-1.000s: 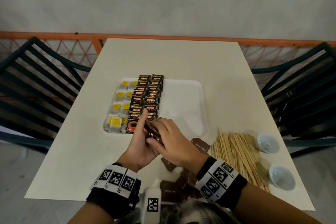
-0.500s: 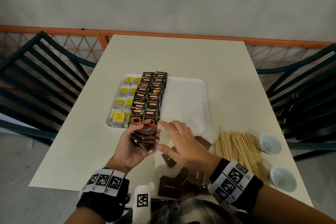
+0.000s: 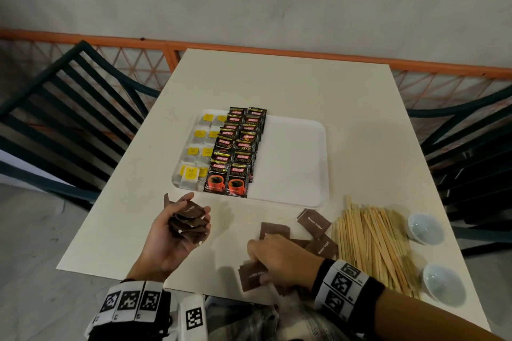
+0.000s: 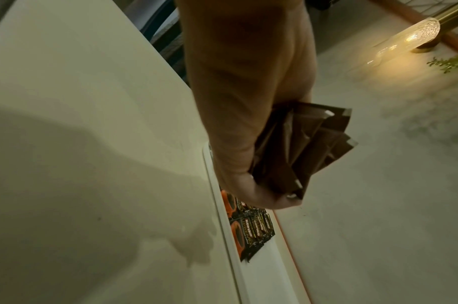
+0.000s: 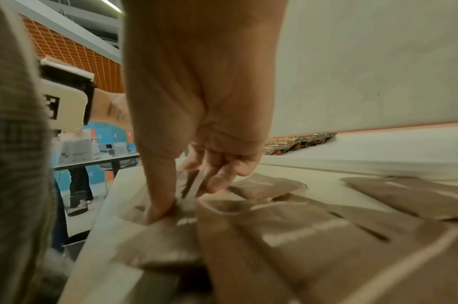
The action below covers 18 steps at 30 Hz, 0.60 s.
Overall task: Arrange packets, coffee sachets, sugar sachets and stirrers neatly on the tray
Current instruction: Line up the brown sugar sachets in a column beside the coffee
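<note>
My left hand (image 3: 177,227) hovers palm up just in front of the white tray (image 3: 293,158) and holds a stack of brown sugar sachets (image 3: 189,220) (image 4: 300,148). My right hand (image 3: 273,255) reaches down among the loose brown sugar sachets (image 3: 314,223) near the table's front edge, its thumb and fingers pinching one sachet (image 3: 253,275) (image 5: 168,207). On the tray lie two rows of black coffee sachets (image 3: 238,152) and, left of them, tea packets with yellow tags (image 3: 198,152). A pile of wooden stirrers (image 3: 371,241) lies to the right.
Two small white bowls (image 3: 425,227) (image 3: 443,284) stand at the table's right edge beside the stirrers. Dark slatted chairs (image 3: 69,113) flank the table on both sides. The tray's right half is bare white.
My right hand left the stack in my left hand and dropped back toward the loose sachets near the front edge. My left hand drew back a little from the tray.
</note>
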Each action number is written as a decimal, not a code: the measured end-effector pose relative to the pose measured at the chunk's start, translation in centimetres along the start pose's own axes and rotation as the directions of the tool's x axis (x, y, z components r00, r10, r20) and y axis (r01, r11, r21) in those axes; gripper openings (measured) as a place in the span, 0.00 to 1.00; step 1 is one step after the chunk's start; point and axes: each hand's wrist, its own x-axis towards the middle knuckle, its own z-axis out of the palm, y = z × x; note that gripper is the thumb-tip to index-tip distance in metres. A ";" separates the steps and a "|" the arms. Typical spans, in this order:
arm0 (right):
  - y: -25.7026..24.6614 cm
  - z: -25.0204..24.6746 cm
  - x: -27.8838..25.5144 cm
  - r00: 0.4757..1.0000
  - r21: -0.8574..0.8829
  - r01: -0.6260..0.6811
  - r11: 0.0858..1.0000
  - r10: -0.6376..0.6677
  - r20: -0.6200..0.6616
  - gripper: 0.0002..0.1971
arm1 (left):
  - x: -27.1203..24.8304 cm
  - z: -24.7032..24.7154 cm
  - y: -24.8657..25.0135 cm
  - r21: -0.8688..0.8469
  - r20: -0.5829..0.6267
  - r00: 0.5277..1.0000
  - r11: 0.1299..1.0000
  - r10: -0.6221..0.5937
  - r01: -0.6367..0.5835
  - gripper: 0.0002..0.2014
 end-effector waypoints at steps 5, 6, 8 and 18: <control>1.3 -2.4 1.0 0.970 0.234 -0.200 0.952 0.226 -0.087 0.27 | -0.2 -0.7 -0.2 0.006 -0.025 1.000 1.000 -0.002 0.002 0.32; 1.9 -2.6 1.1 0.960 0.191 -0.245 0.951 0.266 -0.094 0.29 | -0.2 -0.6 -0.1 -0.007 -0.022 1.000 1.000 -0.005 0.005 0.27; 2.7 -2.3 1.1 0.948 0.042 -0.298 0.954 0.301 -0.100 0.28 | -0.5 -0.3 -0.1 -0.026 -0.023 1.000 1.000 -0.013 0.013 0.18; 2.1 -1.6 1.1 0.936 0.059 -0.324 0.944 0.329 -0.122 0.19 | -0.5 0.9 -0.7 0.057 0.031 0.997 0.996 -0.065 0.063 0.28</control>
